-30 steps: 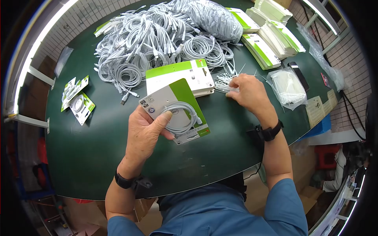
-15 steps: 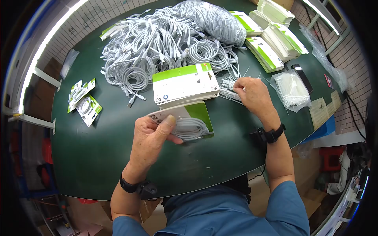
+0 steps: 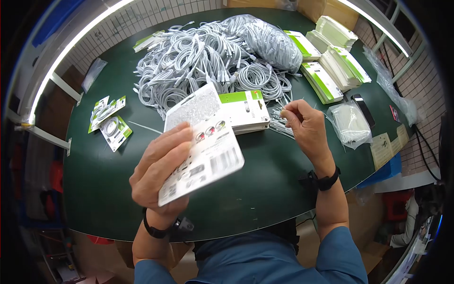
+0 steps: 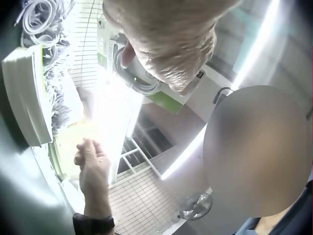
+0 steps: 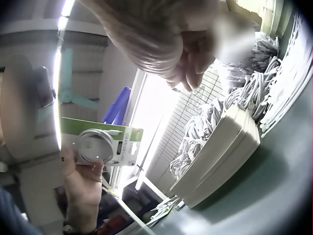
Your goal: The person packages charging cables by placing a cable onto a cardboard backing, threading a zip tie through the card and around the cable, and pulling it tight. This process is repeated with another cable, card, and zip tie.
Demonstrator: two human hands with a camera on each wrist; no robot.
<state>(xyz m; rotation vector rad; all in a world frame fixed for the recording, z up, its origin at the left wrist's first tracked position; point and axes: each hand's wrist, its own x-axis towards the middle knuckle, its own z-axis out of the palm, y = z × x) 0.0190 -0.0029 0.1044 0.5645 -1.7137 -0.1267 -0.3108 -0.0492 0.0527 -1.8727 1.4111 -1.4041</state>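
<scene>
My left hand (image 3: 163, 165) grips a printed cable card (image 3: 203, 163), its back with the barcode turned toward the head view. On the front, in the right wrist view, a coiled white cable (image 5: 95, 146) lies against the green-and-white card. A thin white strip (image 3: 144, 128) sticks out left from behind that hand. Over the loose white cable ties (image 3: 281, 125), my right hand (image 3: 306, 128) holds thumb and index finger together, pinching a thin white cable tie. A stack of cards (image 3: 246, 113) stands between the hands, partly covered by the held card.
A large heap of white cables (image 3: 189, 61) and a bagged bundle (image 3: 272, 42) fill the back. Card stacks (image 3: 340, 66), a bag of ties (image 3: 350, 123) and a phone (image 3: 363, 110) stand right. Packed cable cards (image 3: 113, 130) lie left on the green table (image 3: 109, 189).
My left hand has turned the card over, so its back faces the head view instead of the coiled cable. The right hand stays at the ties, its thumb and index finger now together.
</scene>
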